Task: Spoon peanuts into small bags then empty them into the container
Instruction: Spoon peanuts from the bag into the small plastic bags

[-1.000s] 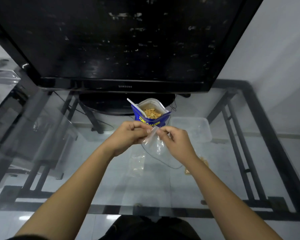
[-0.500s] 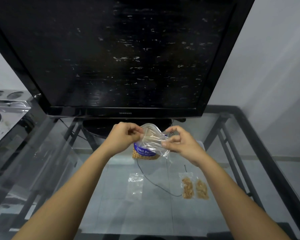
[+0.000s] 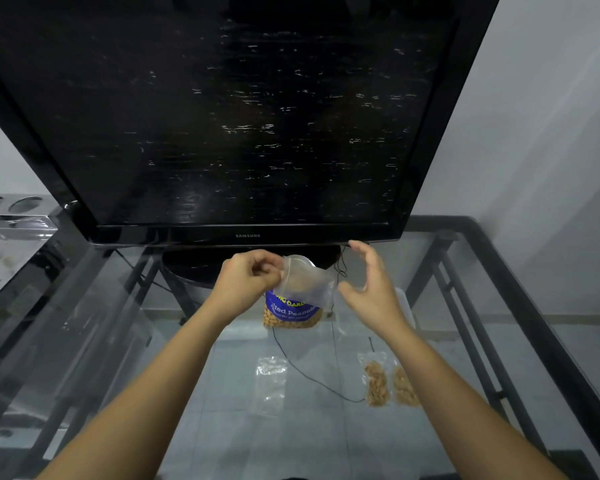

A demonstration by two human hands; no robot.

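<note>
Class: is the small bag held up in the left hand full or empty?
Empty: the small bag pinched by the left hand is clear, with no peanuts inside.

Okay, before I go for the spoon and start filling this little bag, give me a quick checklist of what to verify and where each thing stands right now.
1. Small clear bag held: ok, the left hand pinches its edge.
2. Bag mouth open: ok, it looks spread open, facing you.
3. Right hand free for the spoon: ok, fingers open, off the bag.
4. Peanut pouch within reach: ok, it stands just behind the bag.
5. Spoon located: cannot tell, the bag hides the pouch top.
6. Spare bag ready: ok, one empty bag lies on the glass table, beside two filled bags.
</note>
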